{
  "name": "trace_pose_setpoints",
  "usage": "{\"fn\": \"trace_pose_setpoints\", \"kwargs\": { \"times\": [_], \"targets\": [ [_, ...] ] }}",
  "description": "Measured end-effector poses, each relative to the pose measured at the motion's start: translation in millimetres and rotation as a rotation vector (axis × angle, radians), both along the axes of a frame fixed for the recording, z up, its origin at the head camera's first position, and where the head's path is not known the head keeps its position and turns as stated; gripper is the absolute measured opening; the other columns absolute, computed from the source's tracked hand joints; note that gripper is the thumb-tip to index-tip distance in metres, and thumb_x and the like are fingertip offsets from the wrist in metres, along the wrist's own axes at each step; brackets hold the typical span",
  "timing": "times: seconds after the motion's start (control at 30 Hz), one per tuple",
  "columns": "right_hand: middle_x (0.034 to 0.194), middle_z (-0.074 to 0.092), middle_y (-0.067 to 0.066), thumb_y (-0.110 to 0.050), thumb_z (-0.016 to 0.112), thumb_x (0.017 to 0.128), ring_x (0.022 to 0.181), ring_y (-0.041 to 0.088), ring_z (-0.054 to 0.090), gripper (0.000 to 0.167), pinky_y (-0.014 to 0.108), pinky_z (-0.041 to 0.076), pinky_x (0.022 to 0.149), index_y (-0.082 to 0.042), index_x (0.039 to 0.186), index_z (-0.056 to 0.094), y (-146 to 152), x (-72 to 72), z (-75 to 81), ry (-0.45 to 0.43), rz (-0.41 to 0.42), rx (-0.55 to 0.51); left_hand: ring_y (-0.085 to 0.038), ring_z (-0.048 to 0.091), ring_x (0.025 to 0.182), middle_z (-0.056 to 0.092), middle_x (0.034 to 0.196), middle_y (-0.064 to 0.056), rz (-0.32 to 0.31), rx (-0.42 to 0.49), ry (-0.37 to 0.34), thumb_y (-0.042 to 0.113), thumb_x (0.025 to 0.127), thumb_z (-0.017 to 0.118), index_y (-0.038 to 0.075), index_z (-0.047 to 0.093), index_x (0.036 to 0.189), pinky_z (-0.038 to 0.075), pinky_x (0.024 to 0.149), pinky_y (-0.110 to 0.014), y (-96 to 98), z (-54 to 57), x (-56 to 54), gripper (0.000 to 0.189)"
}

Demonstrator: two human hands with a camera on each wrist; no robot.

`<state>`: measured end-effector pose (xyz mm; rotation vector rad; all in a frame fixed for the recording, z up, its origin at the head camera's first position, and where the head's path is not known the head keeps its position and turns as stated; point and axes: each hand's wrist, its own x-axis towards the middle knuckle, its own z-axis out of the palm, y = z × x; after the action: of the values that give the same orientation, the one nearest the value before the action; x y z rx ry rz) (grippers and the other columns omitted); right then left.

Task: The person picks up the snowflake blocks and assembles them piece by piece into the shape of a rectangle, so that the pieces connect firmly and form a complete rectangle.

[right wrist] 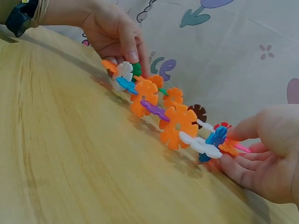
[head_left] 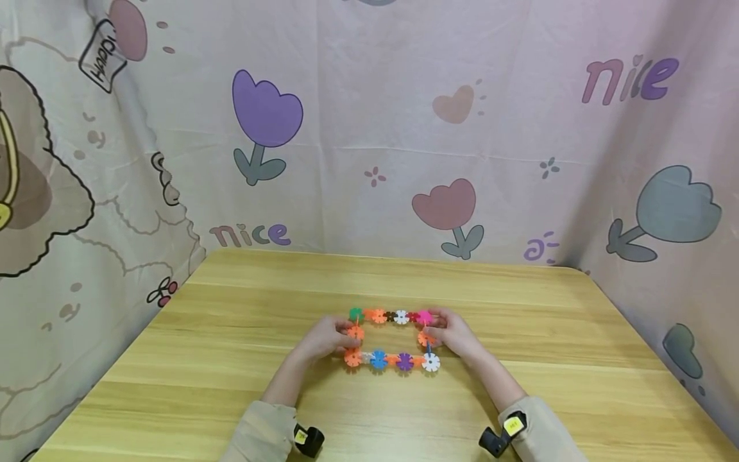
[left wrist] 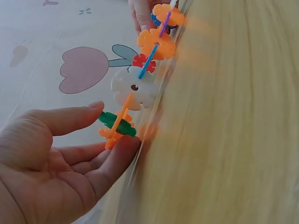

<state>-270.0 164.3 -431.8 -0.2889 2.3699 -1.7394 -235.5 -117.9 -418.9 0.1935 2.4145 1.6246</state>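
A rectangular ring of interlocked plastic snowflake discs (head_left: 378, 359) lies low at the middle of the table, between both hands. Its near side runs through orange, blue, purple (head_left: 405, 362) and white (head_left: 430, 362) discs; a green disc (head_left: 356, 314) and a pink one (head_left: 424, 317) mark the far corners. My left hand (head_left: 325, 336) grips the left side, thumb and fingers around an orange and a green disc (left wrist: 117, 123) in the left wrist view. My right hand (head_left: 458, 335) pinches the opposite side, by the blue disc (right wrist: 216, 138) and an orange one. Fingers partly hide both short sides.
The wooden table (head_left: 231, 410) stretches out around the ring. A patterned curtain (head_left: 346, 212) hangs behind its far edge and along both sides. Small black cameras (head_left: 308, 441) sit at the wrists over beige sleeves (head_left: 260, 433).
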Motion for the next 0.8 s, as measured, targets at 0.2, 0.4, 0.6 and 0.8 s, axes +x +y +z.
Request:
{"fn": "trace_pose_setpoints", "kwargs": {
  "times": [0.2,0.4,0.6,0.8],
  "targets": [
    [0.095,0.057,0.015,0.0,0.063,0.082,0.065,0.018,0.055,0.053,0.03,0.052,0.06,0.009,0.13,0.043,0.1,-1.0,-2.3,0.024,0.012,0.071,-0.02,0.062,0.077,0.057,0.113,-0.024,0.016,-0.014,-0.024,0.006,0.077,0.072,-0.016,0.049,0.122,0.053,0.067,-0.034,0.5,-0.6,1.9,0.055],
    [0.092,0.057,0.014,-0.002,0.063,0.084,0.065,0.017,0.055,0.053,0.032,0.053,0.06,0.009,0.132,0.043,-0.3,-1.9,0.3,0.013,0.001,0.097,-0.02,0.061,0.079,0.058,0.113,-0.023,0.029,-0.043,-0.01,0.006,0.076,0.073,-0.015,0.051,0.121,0.053,0.067,-0.035,0.8,-0.4,2.2,0.054],
    [0.093,0.058,0.014,-0.005,0.063,0.085,0.069,0.018,0.058,0.054,0.032,0.053,0.061,0.011,0.132,0.04,2.7,-1.3,3.7,0.011,0.017,0.098,-0.019,0.06,0.076,0.062,0.1,-0.016,0.016,-0.03,-0.024,0.009,0.079,0.071,-0.015,0.048,0.123,0.053,0.066,-0.034,-1.7,1.7,0.4,0.055],
    [0.097,0.059,0.019,-0.005,0.059,0.088,0.076,0.021,0.06,0.052,0.033,0.054,0.066,0.017,0.13,0.037,16.9,-0.8,9.4,0.029,0.057,0.1,-0.022,0.061,0.079,0.059,0.104,-0.016,0.038,0.045,-0.055,0.011,0.086,0.064,-0.013,0.038,0.133,0.053,0.071,-0.035,-13.5,6.3,-1.1,0.059]
  ]
}}
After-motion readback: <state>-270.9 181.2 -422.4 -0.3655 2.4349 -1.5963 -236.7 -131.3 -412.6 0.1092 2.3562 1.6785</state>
